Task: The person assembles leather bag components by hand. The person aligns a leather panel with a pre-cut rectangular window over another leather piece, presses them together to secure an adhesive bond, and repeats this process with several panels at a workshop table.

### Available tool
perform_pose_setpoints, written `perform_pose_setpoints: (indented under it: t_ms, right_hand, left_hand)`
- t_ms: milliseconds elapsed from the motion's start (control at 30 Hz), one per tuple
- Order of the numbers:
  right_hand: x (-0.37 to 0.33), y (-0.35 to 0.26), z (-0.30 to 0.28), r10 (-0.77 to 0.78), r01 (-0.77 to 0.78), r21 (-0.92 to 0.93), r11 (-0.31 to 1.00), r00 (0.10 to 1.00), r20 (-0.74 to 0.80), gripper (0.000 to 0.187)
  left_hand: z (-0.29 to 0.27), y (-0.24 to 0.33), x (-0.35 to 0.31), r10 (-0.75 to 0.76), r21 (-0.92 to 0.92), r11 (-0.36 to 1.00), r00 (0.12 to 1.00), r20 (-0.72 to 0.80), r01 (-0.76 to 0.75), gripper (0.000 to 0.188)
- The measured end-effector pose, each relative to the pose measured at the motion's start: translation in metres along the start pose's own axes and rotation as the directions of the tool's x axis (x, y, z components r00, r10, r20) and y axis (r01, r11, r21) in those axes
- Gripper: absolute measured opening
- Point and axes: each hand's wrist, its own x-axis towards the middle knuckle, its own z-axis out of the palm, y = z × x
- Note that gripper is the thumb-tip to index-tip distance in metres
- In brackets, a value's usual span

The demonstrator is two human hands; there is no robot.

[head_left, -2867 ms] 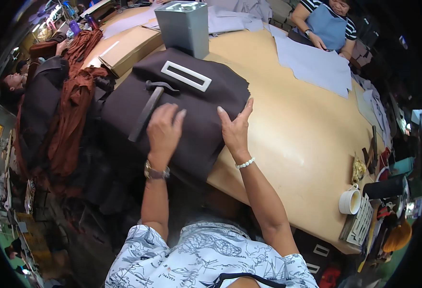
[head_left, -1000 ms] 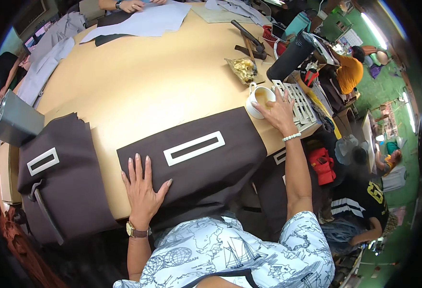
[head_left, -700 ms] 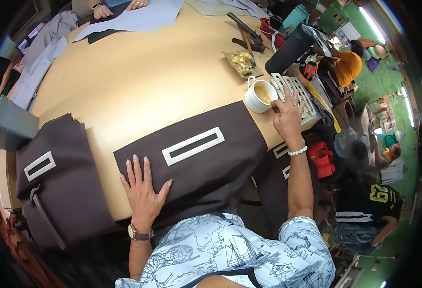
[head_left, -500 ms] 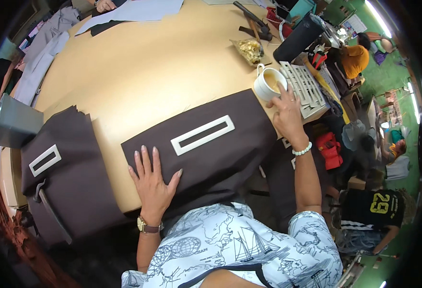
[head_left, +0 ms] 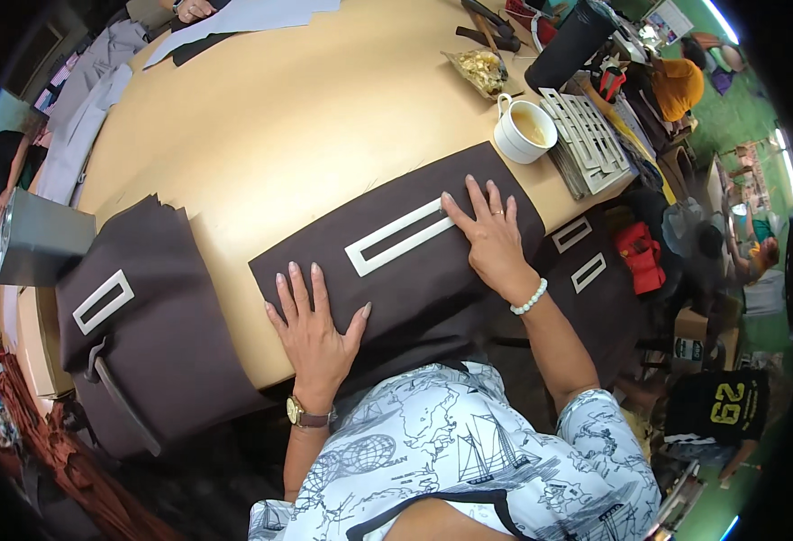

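Note:
My left hand (head_left: 315, 334) lies flat with fingers spread on a dark brown fabric piece (head_left: 414, 293), near its left edge. On that fabric is a white rectangular frame (head_left: 405, 247) with a long slot. My right hand (head_left: 496, 243) rests over the frame's right end, its index fingertip touching it and the other fingers spread on the fabric. Neither hand grips anything. Just beyond the fabric's far right corner stands a white cup (head_left: 511, 149) with a yellowish substance inside. A stack of slotted white pieces (head_left: 586, 135) sits beside the cup.
At left lies another brown fabric piece (head_left: 167, 334) with a white frame (head_left: 84, 314) and a curved dark strip (head_left: 126, 410). A grey metal block (head_left: 41, 239) stands beyond it. Hammers (head_left: 496, 36), a bag (head_left: 480, 72) and a black cylinder (head_left: 569, 50) occupy the back right.
My right hand has left the cup and moved left onto the right end of the white frame. My left hand stays flat on the fabric. The view has shifted slightly.

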Motion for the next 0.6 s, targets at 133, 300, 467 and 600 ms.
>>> perform_pose_setpoints:
  t_ms: [133, 300, 467, 600]
  right_hand:
    - [-0.001, -0.006, -0.002, -0.013, -0.002, -0.418, 0.908, 0.999, -0.033, 0.051]
    - [-0.009, -0.019, -0.008, -0.062, 0.069, -0.528, 0.847, 0.998, 0.031, 0.05]
    - [0.007, -0.01, -0.008, -0.006, 0.064, -0.603, 0.795, 0.995, 0.098, 0.052]
    - [0.008, -0.004, -0.009, -0.006, 0.11, -0.678, 0.727, 0.988, 0.154, 0.061]
  left_hand:
    - [-0.001, 0.001, 0.0, -0.004, -0.005, 1.0, 1.0, 0.0, 0.004, 0.077]
    - [-0.001, -0.002, -0.003, -0.027, -0.088, 0.996, 0.999, -0.039, 0.023, 0.075]
    - [-0.021, -0.01, -0.029, -0.053, -0.435, 0.899, 0.971, -0.234, -0.056, 0.055]
    - [-0.035, -0.021, -0.062, -0.154, -0.722, 0.678, 0.987, 0.044, 0.138, 0.025]
